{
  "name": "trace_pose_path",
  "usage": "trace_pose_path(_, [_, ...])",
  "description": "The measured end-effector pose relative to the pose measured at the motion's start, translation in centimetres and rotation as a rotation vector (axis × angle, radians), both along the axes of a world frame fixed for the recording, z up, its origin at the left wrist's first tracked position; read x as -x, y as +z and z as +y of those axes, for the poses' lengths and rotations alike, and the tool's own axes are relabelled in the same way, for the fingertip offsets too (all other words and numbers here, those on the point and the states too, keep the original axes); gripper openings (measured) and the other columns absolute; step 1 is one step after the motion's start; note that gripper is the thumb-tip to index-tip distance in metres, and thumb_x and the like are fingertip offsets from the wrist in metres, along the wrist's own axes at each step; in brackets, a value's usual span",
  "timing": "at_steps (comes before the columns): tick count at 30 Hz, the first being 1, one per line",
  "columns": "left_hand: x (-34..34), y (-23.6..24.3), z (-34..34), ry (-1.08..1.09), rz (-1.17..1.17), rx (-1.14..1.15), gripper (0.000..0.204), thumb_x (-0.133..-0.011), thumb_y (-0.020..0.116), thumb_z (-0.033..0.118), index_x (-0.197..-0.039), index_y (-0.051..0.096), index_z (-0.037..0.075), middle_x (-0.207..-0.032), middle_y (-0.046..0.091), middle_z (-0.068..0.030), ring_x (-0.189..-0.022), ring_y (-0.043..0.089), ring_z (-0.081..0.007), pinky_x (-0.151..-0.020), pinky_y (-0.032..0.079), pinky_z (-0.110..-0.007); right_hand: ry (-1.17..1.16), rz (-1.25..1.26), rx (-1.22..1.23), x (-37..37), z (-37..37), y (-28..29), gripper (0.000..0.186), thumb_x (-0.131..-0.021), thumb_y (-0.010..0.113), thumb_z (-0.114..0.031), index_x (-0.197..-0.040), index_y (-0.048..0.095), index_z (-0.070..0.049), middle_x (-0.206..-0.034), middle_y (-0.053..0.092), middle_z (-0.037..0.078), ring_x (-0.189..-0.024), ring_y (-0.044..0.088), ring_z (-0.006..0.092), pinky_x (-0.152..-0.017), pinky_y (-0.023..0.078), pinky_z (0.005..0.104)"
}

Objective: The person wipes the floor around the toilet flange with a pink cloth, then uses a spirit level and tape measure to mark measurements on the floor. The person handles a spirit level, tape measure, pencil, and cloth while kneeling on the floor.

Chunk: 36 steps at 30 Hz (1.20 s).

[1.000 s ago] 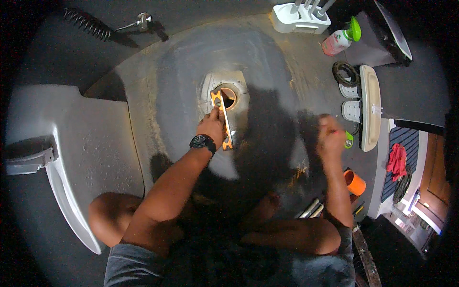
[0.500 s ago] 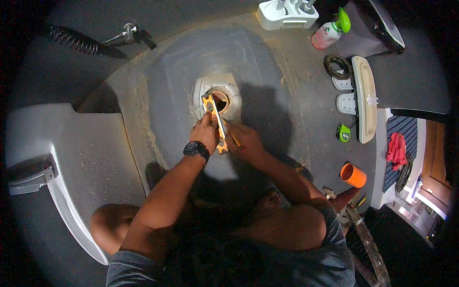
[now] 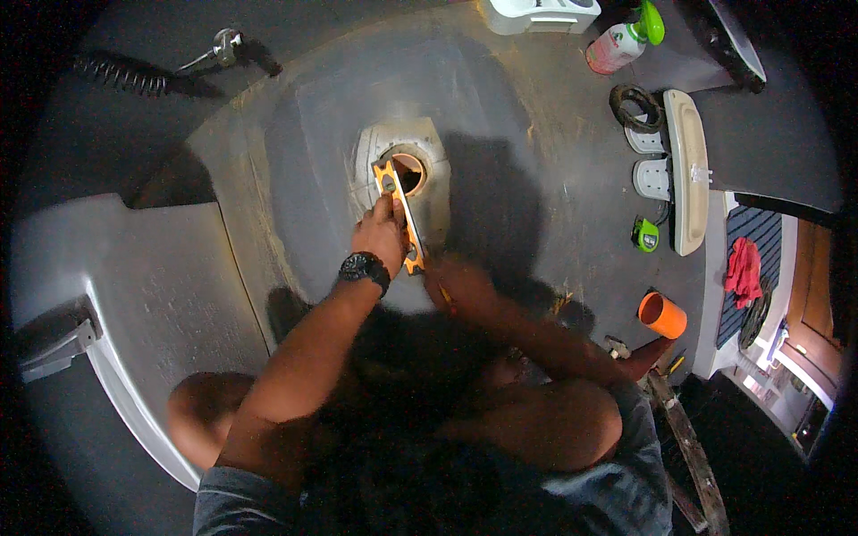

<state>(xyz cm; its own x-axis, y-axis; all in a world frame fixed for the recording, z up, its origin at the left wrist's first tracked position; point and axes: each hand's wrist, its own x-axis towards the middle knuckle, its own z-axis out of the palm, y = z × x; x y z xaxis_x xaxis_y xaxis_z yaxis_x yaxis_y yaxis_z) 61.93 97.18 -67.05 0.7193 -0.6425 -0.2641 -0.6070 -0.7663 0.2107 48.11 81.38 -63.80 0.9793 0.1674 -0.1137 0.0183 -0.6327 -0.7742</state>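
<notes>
A yellow spirit level [image 3: 412, 254] lies on the grey floor beside a round orange pipe opening [image 3: 422, 170], its far end touching or nearly touching the rim. My left hand [image 3: 381, 239], with a black watch on the wrist, presses on the level and grips along its left side. My right hand [image 3: 462, 286] is lower right of the level's near end, smeared by motion. A thin yellow pencil [image 3: 446, 294] shows at its fingers. A pale square patch of cement [image 3: 433, 134] surrounds the pipe opening.
To the right lie a beige tank lid [image 3: 686, 170], a black hose coil [image 3: 623, 112], a green tape measure [image 3: 645, 234] and an orange pipe piece [image 3: 662, 314]. A spray bottle [image 3: 617, 49] stands at the far right. A grey bathtub-like fixture [image 3: 161, 295] is at left.
My right hand has drawn back from the level toward me, down and to the right, with the pencil. My left hand still holds the level at the pipe. The whole view has shifted slightly.
</notes>
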Motion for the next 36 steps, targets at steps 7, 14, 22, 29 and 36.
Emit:
trace_pose_path(7, [-0.2, 0.6, -0.6, 0.001, -0.050, -0.082, 0.071, -0.084, 0.073, 0.019, -0.147, 0.043, 0.011, -0.144, 0.048, -0.0144, -0.114, 0.060, -0.0394, -0.094, 0.053, -0.048, 0.019, 0.073, 0.045, -5.7, -0.6, -1.5, 0.017, -0.086, 0.065, -0.019, -0.088, 0.067, -0.003, -0.081, 0.066, 0.017, -0.077, 0.067, 0.0358, -0.065, 0.054, 0.0480])
trace_pose_path(14, [-0.2, 1.1, -0.9, 0.024, 0.006, -0.059, 0.062, -0.087, 0.071, 0.019, -0.143, 0.045, 0.007, -0.144, 0.047, -0.0155, -0.111, 0.060, -0.0399, -0.092, 0.054, -0.048, 0.094, 0.040, 0.134, -0.3, 0.3, 0.5, 0.011, -0.080, 0.069, -0.012, -0.089, 0.063, -0.009, -0.083, 0.065, 0.013, -0.076, 0.067, 0.0347, -0.067, 0.055, 0.0472])
trace_pose_path(22, [-0.3, 1.8, -1.7, 0.315, 0.185, 0.059, 0.042, -0.109, 0.038, 0.036, -0.137, 0.049, 0.006, -0.123, 0.060, -0.0205, -0.105, 0.063, -0.0417, -0.093, 0.050, -0.050, -0.081, 0.008, -0.042, -4.7, 0.0, -1.7, 0.023, -0.085, 0.069, -0.016, -0.102, 0.060, -0.004, -0.089, 0.064, 0.018, -0.082, 0.066, 0.0400, -0.071, 0.054, 0.0495])
trace_pose_path(29, [-0.3, 1.7, -1.6, 0.146, 0.064, -0.019, 0.035, -0.105, 0.045, 0.024, -0.133, 0.054, 0.004, -0.130, 0.056, -0.0151, -0.108, 0.062, -0.0389, -0.092, 0.051, -0.051, 0.116, 0.190, 0.109, -2.3, -0.1, -2.4, 0.025, -0.084, 0.068, -0.010, -0.108, 0.060, -0.007, -0.111, 0.066, 0.017, -0.105, 0.064, 0.0373, -0.083, 0.053, 0.0477])
trace_pose_path(36, [-0.7, 1.9, -1.6, 0.035, -0.019, -0.040, 0.038, -0.092, 0.066, 0.028, -0.125, 0.063, 0.008, -0.135, 0.053, -0.0127, -0.114, 0.059, -0.0386, -0.093, 0.052, -0.050, -0.092, -0.111, -0.039, 3.2, -1.0, 2.3, 0.010, -0.088, 0.070, -0.008, -0.097, 0.070, -0.006, -0.096, 0.068, 0.014, -0.086, 0.066, 0.0299, -0.073, 0.053, 0.0417])
